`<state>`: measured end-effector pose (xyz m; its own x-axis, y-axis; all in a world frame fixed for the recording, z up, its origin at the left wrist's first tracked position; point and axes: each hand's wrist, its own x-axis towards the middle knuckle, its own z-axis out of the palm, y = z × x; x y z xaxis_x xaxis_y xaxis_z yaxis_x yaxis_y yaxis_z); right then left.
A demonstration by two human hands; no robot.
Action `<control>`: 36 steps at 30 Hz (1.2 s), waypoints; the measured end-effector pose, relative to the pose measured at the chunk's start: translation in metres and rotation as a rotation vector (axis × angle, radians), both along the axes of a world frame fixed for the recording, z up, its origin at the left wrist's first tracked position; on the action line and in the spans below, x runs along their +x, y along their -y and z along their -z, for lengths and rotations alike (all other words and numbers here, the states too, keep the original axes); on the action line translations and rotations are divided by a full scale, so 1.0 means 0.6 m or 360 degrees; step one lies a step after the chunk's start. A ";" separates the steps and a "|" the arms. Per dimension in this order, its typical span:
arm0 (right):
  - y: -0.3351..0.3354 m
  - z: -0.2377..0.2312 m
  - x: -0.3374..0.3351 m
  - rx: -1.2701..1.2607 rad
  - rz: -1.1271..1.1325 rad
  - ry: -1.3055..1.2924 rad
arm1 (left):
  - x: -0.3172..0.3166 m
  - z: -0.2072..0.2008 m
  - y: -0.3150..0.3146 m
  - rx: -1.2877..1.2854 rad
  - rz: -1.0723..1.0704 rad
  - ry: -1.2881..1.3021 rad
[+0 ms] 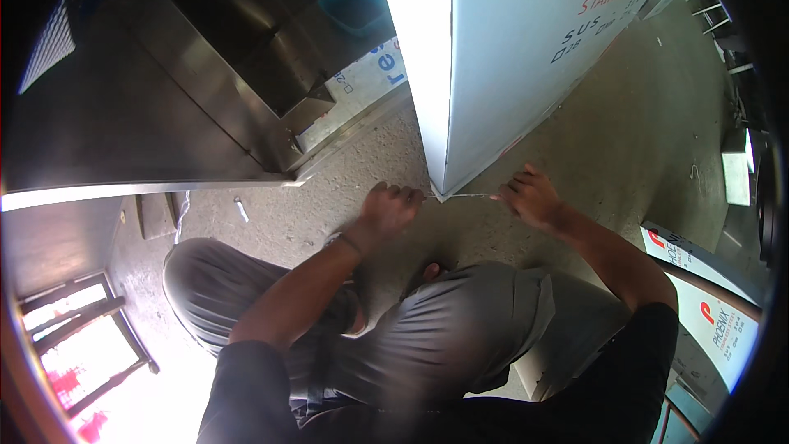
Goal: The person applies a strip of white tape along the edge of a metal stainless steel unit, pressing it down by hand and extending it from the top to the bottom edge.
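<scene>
A tall box-like unit wrapped in white protective film [493, 49] stands on the concrete floor, its lower corner right in front of me. My left hand [389, 210] is a closed fist just left of that corner, pinching one end of a thin pale strip [460, 195]. My right hand [530, 197] sits just right of the corner, fingers bent at the strip's other end. The strip runs taut between both hands along the unit's bottom edge. My knees in grey trousers are bent below the hands.
A shiny stainless steel cabinet [205, 74] with an open recess stands at the left. A small white scrap [242, 210] lies on the floor near it. Film-covered panels with red and dark print [707, 312] lean at the right. Bright window frames [78, 345] show at lower left.
</scene>
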<state>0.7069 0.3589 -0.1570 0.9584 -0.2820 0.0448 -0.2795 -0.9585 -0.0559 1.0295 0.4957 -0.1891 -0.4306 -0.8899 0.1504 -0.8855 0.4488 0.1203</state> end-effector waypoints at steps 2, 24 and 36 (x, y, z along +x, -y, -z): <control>0.004 0.030 -0.007 0.0024 0.0045 -0.0047 | -0.012 0.043 0.000 -0.0061 -0.0003 -0.0051; 0.004 0.122 -0.027 0.0140 -0.0026 -0.0226 | -0.039 0.124 -0.002 0.0178 0.0013 -0.0034; 0.002 0.098 -0.028 0.0119 -0.0040 -0.0215 | -0.031 0.096 -0.001 0.0233 -0.0001 -0.0030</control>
